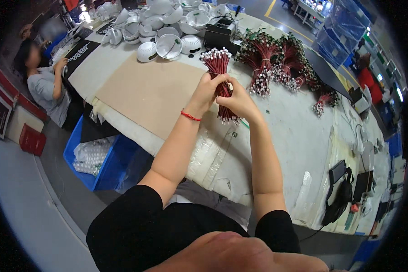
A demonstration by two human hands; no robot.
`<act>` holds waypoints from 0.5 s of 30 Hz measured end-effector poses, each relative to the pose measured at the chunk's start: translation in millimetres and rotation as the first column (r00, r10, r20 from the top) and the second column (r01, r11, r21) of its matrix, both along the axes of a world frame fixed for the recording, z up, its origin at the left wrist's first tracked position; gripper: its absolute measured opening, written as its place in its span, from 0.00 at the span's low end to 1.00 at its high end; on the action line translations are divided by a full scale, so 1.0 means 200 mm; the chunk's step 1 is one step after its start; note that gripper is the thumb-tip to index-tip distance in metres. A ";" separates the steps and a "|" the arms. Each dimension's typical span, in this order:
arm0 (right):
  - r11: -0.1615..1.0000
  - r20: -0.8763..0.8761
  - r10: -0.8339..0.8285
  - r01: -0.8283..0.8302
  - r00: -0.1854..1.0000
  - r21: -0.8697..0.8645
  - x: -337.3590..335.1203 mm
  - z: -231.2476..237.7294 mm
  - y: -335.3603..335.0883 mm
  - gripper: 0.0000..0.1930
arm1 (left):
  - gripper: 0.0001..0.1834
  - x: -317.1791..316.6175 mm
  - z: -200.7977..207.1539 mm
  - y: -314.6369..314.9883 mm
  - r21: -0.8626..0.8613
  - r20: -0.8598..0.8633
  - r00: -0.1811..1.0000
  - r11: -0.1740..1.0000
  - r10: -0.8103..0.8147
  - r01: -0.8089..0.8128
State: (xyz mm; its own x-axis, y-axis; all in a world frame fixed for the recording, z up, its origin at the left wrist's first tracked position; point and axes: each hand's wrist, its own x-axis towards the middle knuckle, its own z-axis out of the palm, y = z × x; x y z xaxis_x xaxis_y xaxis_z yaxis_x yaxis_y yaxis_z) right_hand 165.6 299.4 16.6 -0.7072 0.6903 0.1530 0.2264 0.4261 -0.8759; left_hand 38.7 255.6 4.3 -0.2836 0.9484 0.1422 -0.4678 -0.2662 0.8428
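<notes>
Both my hands grip a thick bundle of dark red wires (217,65) above the white-covered table. White connectors fan out at its far end, and more show at its near end. My left hand (207,90) closes round the bundle's middle from the left, a red cord bracelet on that wrist. From the right, my right hand (236,99) wraps the same bundle, its thumb and fingers meeting the left hand's fingertips. What the fingertips do between the wires is too small to make out. More tied bundles of red wires (264,56) with green ends lie beyond to the right.
White plastic domes (169,46) are heaped at the back beside a black box-shaped device (220,32). A cardboard sheet (145,90) covers the table's left part. A blue bin (88,167) stands below the left edge. A black bag (339,199) lies right. Another person (50,86) sits far left.
</notes>
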 end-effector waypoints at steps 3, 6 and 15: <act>0.996 -0.013 -0.074 0.075 0.997 0.043 0.02 -0.04 0.05 0.32 | 0.10 0.01 0.04 -0.02 -0.050 -0.077 0.992 0.995 -0.095 0.092; 0.998 0.006 -0.053 0.053 0.999 -0.027 0.05 0.06 0.00 0.31 | 0.13 -0.09 0.03 -0.05 -0.011 -0.081 0.944 0.947 -0.320 0.320; 0.992 -0.022 -0.086 0.087 0.996 0.092 0.08 0.05 0.04 0.29 | 0.21 -0.08 0.07 -0.08 -0.217 -0.159 0.961 0.958 -0.226 0.190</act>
